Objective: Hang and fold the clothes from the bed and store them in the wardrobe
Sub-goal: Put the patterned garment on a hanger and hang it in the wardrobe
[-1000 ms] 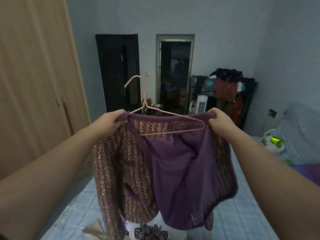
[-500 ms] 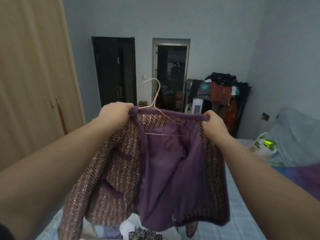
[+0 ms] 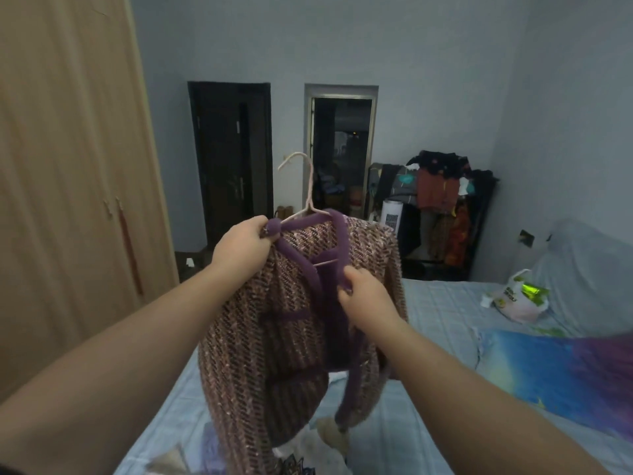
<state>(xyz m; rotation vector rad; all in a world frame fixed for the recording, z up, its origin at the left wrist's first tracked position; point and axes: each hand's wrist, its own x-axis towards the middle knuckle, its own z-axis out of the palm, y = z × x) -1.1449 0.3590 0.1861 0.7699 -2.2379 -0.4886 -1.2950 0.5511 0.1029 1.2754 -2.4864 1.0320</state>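
Note:
A purple and pink tweed jacket [image 3: 291, 337] with plush purple trim hangs on a pale pink wire hanger [image 3: 306, 186], held up in the air over the bed [image 3: 442, 303]. My left hand [image 3: 243, 248] grips the jacket's left shoulder together with the hanger's end. My right hand [image 3: 366, 296] pinches the purple front edge near the collar and holds it across the chest. The hanger's hook stands up above the collar. The wooden wardrobe [image 3: 68, 186] stands shut on the left.
More clothes lie at the bed's near edge [image 3: 298, 464], partly hidden by the jacket. A white plastic bag [image 3: 517, 299] and a blue and purple cover [image 3: 565, 368] lie on the bed at right. A loaded clothes rack [image 3: 442, 200] and two dark doorways stand at the far wall.
The open jacket front has been drawn closed: my right hand moved from the right shoulder to the front edge. The lining no longer shows. The view has turned a little to the right.

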